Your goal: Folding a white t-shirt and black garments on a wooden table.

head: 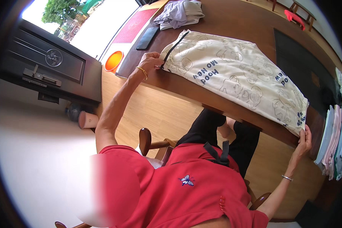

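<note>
Cream patterned pants, printed with cartoon outlines and dark lettering, lie stretched flat along the near edge of a brown wooden table. My left hand pinches the near corner at the dark-trimmed end. At the other end, my right hand grips the corner by the gathered elastic edge. The far edge of the cloth rests on the tabletop, with no hand on it.
A dark phone and crumpled lilac and grey clothes sit beyond my left hand. Folded garments are stacked at the far right, near a dark mat. An orange bucket stands on the floor by the table's left end.
</note>
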The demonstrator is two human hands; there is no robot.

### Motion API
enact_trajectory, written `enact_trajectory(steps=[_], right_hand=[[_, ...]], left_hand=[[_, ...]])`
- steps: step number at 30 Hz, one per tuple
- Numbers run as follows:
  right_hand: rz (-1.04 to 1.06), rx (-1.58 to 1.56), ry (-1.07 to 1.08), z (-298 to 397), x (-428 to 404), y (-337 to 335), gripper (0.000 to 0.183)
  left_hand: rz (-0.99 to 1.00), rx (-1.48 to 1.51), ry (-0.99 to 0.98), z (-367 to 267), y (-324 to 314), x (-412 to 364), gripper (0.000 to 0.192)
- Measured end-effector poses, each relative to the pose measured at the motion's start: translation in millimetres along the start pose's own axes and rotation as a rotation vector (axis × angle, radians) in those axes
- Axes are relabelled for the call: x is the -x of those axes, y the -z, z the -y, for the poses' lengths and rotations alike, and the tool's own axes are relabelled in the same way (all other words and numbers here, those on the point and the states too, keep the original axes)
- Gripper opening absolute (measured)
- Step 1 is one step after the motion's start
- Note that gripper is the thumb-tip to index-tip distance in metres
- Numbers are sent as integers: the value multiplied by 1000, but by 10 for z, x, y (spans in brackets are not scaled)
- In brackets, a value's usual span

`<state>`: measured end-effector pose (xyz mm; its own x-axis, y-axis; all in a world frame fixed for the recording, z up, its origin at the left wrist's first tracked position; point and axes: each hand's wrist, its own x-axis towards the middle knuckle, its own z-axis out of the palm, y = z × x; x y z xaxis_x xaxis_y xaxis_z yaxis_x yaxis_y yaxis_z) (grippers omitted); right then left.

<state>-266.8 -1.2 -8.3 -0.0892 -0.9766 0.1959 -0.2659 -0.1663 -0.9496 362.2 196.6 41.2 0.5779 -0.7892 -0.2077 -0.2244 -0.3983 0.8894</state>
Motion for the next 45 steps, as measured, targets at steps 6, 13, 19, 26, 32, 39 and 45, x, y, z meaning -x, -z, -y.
enact_trajectory(steps=[6,13,19,26,32,39,45], right_hand=[[10,68,-3,15,30,25,30],[0,59,7,-103,-9,58,30],[3,49,4,21,40,-33,29],[-42,83,-13,22,65,-29,31],[-17,50,28,-18,41,-58,30],[-27,87,45,-15,38,-36,29],[-32,99,52,-64,16,-9,30]], left_hand=[[-150,-67,-340,-924,-165,-502,19],[-380,-40,-374,-901,-324,-1121,26],[-293,-24,-41,-141,-475,-898,22],[-11,655,-49,-540,-574,-1000,16],[-158,330,8,-382,-691,-1036,16],[-256,-573,-340,-252,-814,-791,17],[-269,-686,-326,-202,-719,-510,12]])
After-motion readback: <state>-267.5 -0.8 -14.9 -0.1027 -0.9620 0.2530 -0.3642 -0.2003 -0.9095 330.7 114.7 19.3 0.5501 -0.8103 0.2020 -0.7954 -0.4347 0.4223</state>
